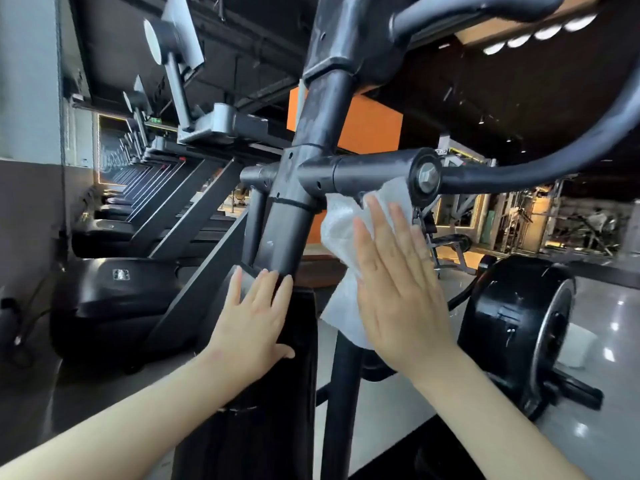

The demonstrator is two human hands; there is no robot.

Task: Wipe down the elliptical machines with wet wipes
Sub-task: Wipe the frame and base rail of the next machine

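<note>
A black elliptical machine fills the middle of the view, its upright post [323, 109] rising from a shiny black housing [277, 393]. A horizontal pivot tube [367, 173] crosses the post and ends in a bolted cap, from which a curved handle arm [540, 168] sweeps right. My right hand [398, 289] is flat with fingers together, pressing a white wet wipe [341, 233] up against the underside of the pivot tube. My left hand [254, 320] lies open and flat on the housing at the foot of the post, holding nothing.
A row of treadmills [145, 216] runs along the left wall into the distance. A black flywheel machine [519, 327] stands on the glossy floor at right. An orange wall panel [370, 129] and weight equipment [519, 220] lie behind.
</note>
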